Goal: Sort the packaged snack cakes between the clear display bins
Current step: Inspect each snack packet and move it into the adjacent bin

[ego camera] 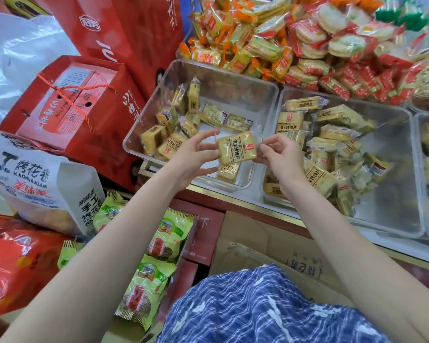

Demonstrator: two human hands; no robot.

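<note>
A yellow packaged snack cake (237,148) is held above the near edge of the left clear bin (159,90). My left hand (196,157) holds its left edge with spread fingers. My right hand (279,154) pinches the wrapper's right end. The left bin holds several small yellow packs scattered on its floor. The right clear bin (404,214) is piled with several larger yellow packs on its left and middle.
Behind the bins lie heaps of orange and red wrapped crackers (307,40). Red gift boxes (84,102) stand left of the bins. Green snack bags (146,273), a white bag (35,179) and a cardboard box (270,251) sit below the counter edge.
</note>
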